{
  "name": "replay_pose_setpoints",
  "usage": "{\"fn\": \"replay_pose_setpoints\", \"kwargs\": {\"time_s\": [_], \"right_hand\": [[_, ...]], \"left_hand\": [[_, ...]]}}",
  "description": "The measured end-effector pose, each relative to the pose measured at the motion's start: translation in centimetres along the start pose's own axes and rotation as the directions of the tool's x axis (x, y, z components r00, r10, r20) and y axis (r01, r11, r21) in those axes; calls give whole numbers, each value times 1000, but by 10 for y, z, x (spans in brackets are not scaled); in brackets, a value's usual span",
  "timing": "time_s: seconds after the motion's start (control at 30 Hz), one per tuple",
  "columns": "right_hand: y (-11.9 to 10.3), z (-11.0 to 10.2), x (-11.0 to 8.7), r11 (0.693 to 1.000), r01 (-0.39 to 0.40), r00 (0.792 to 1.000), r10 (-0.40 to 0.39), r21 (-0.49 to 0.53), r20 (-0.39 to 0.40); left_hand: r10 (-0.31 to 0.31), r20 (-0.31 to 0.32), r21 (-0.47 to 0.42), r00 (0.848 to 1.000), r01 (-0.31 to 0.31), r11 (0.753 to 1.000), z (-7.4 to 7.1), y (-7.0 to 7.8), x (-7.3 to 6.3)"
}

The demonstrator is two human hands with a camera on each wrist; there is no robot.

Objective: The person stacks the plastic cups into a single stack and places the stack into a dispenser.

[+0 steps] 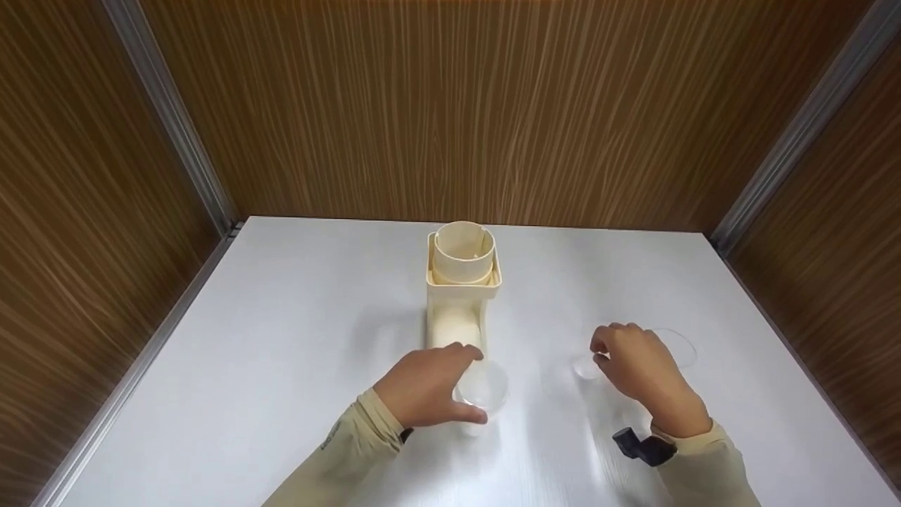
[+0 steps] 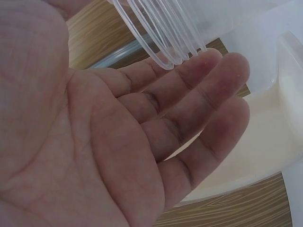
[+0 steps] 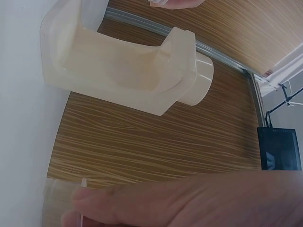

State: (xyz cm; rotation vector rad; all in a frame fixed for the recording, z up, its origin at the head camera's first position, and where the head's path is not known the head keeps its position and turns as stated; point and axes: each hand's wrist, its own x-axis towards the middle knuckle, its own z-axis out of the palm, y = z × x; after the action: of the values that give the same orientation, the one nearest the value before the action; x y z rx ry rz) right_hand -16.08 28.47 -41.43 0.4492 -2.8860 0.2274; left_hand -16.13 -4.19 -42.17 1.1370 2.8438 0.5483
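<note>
In the head view my left hand (image 1: pixel 433 387) holds a stack of clear plastic cups (image 1: pixel 486 387) between thumb and fingers, in front of a cream plastic stand (image 1: pixel 457 320). Several nested rims of the cup stack (image 2: pixel 161 35) show against the fingers in the left wrist view; the thumb's contact is hidden there. Over to the right, my right hand (image 1: pixel 640 366) pinches the rim of a clear plastic container (image 3: pixel 61 201), which stands on the white tabletop. Its full shape is hidden behind the hand.
The cream stand carries an open round tube (image 1: pixel 464 246) at its far end. A thin clear round edge (image 1: pixel 695 352) shows beyond my right hand. Wood-grain panels (image 1: pixel 450 113) with metal edging enclose the white table (image 1: pixel 303 303). A dark screen (image 3: pixel 279 149) stands outside.
</note>
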Motion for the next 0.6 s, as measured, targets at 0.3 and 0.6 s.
{"fn": "replay_pose_setpoints", "kwargs": {"time_s": [0.3, 0.6], "right_hand": [[-2, 0, -2, 999, 27, 999, -28, 26, 45], [-7, -5, -8, 998, 39, 987, -46, 50, 152]], "left_hand": [[-5, -20, 26, 1000, 6, 1000, 1, 1, -3], [-5, -3, 48, 1000, 6, 999, 3, 5, 1]]}}
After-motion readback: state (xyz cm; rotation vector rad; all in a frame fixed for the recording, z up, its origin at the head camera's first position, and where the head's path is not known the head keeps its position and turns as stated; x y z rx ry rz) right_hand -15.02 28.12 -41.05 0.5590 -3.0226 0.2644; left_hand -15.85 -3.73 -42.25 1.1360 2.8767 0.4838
